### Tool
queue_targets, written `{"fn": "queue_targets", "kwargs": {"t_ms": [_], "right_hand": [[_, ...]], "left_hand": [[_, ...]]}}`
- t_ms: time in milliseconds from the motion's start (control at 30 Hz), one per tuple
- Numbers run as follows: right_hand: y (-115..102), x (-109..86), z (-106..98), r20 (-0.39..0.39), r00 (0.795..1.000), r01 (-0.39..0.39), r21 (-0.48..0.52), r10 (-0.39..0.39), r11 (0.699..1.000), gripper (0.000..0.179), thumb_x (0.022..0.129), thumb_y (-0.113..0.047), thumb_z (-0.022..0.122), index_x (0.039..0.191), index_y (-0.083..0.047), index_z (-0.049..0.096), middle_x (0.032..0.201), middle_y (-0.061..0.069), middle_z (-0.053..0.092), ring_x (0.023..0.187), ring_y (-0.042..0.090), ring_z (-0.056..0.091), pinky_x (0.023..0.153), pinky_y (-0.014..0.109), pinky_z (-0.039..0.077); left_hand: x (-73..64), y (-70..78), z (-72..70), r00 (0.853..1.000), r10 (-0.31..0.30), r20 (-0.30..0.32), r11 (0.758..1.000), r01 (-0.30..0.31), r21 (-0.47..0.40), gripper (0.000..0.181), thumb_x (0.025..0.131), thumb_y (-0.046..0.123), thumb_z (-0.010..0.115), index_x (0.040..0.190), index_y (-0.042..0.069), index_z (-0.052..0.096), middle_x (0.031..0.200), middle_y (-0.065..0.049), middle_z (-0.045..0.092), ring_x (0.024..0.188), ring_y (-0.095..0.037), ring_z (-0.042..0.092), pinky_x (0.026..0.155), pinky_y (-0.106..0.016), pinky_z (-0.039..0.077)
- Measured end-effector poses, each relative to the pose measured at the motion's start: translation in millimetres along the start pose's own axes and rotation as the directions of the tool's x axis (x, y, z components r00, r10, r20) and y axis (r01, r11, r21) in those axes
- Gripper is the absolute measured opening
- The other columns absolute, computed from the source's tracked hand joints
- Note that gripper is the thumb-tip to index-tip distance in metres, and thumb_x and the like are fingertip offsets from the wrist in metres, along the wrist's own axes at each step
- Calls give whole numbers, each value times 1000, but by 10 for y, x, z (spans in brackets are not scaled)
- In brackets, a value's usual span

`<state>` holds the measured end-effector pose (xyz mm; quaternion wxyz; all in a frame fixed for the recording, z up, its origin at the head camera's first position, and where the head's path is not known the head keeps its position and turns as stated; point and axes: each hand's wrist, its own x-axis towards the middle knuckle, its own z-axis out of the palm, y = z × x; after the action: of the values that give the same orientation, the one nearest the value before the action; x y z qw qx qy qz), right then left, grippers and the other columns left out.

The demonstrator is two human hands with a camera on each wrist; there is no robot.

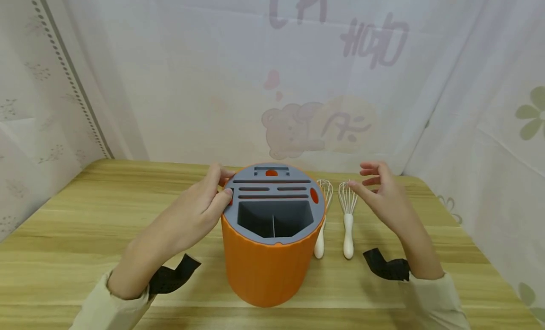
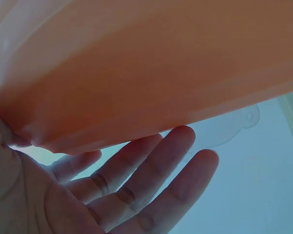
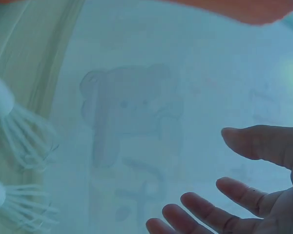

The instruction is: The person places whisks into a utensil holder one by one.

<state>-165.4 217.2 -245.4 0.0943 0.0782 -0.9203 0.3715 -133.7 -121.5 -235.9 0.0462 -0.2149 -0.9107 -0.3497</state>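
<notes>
An orange utensil holder [image 1: 268,275] stands upright, its grey slotted lid [image 1: 274,193] showing slots, small holes and a large opening with a divider. My left hand [image 1: 204,197] grips the holder's left rim, thumb on top and the fingers around the outer side. In the left wrist view, the fingers [image 2: 158,180] lie along the orange wall. Off to the right, my right hand [image 1: 385,195] is held with thumb and fingers spread and nothing between them. Closest to it is a white-handled whisk [image 1: 348,233]; another whisk [image 1: 319,244] lies partly hidden behind the holder.
Everything stands on a wood-grain table [image 1: 140,192]. A pale printed curtain [image 1: 191,84] hangs right behind the table's back edge and along both sides. Black straps [image 1: 385,267] are worn on both wrists.
</notes>
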Motion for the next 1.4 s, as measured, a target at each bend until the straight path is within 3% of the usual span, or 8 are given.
{"fn": "queue_targets", "kwargs": {"t_ms": [233, 433, 600, 700, 867, 1100, 1400], "right_hand": [[245, 109, -3, 47, 993, -103, -75, 106, 992, 66, 91, -40, 56, 137, 1, 32, 130, 25, 44, 113, 40, 49, 84, 49, 47], [531, 219, 89, 161, 969, -190, 15, 185, 982, 71, 90, -33, 58, 141, 3, 25, 131, 29, 39, 110, 41, 51, 82, 43, 52], [684, 268, 192, 241, 939, -250, -2, 243, 968, 73, 89, -26, 60, 141, 6, 20, 122, 29, 43, 82, 30, 63, 72, 38, 54], [752, 268, 261, 291, 918, -284, 3, 271, 959, 74, 89, -20, 61, 141, 8, 15, 113, 27, 46, 65, 20, 62, 66, 36, 55], [844, 269, 344, 322, 899, -324, 36, 296, 945, 75, 87, -12, 62, 139, 12, 13, 105, 26, 49, 61, 17, 58, 62, 35, 55], [907, 272, 380, 375, 882, -336, 75, 286, 939, 74, 87, -10, 60, 135, 20, 13, 93, 23, 60, 60, 20, 65, 59, 35, 55], [926, 277, 422, 412, 866, -384, 186, 283, 905, 71, 85, -3, 56, 133, 22, 10, 78, 12, 63, 54, 14, 63, 54, 30, 54]], "left_hand": [[-2, 9, 0, 1000, -7, 7, 1000, 7, -18, 20, 98, 25, 28, 115, 19, 37, 111, 4, 55, 90, -12, 57, 81, -36, 43], [-6, 8, -3, 1000, -4, 4, 1000, 4, -21, 19, 98, 25, 27, 113, 20, 37, 111, 5, 55, 92, -12, 56, 81, -35, 43], [-2, 13, -6, 1000, -7, -5, 1000, 7, -6, 19, 97, 24, 28, 113, 18, 37, 109, 3, 55, 88, -12, 57, 79, -35, 43], [-3, 10, -9, 1000, 2, -3, 1000, -2, -16, 19, 98, 25, 27, 113, 18, 37, 112, 4, 55, 92, -13, 56, 82, -36, 43], [-4, 4, -11, 1000, 16, 3, 999, -16, -29, 18, 98, 26, 26, 112, 19, 36, 116, 6, 54, 97, -12, 55, 85, -36, 42], [-5, 4, -8, 1000, 12, 3, 1000, -12, -21, 18, 98, 26, 26, 111, 20, 37, 117, 6, 54, 96, -12, 55, 84, -36, 42], [-9, 0, 3, 1000, -4, -3, 1000, 4, -3, 23, 98, 24, 28, 119, 20, 37, 105, 4, 57, 87, -12, 56, 80, -35, 43]]}}
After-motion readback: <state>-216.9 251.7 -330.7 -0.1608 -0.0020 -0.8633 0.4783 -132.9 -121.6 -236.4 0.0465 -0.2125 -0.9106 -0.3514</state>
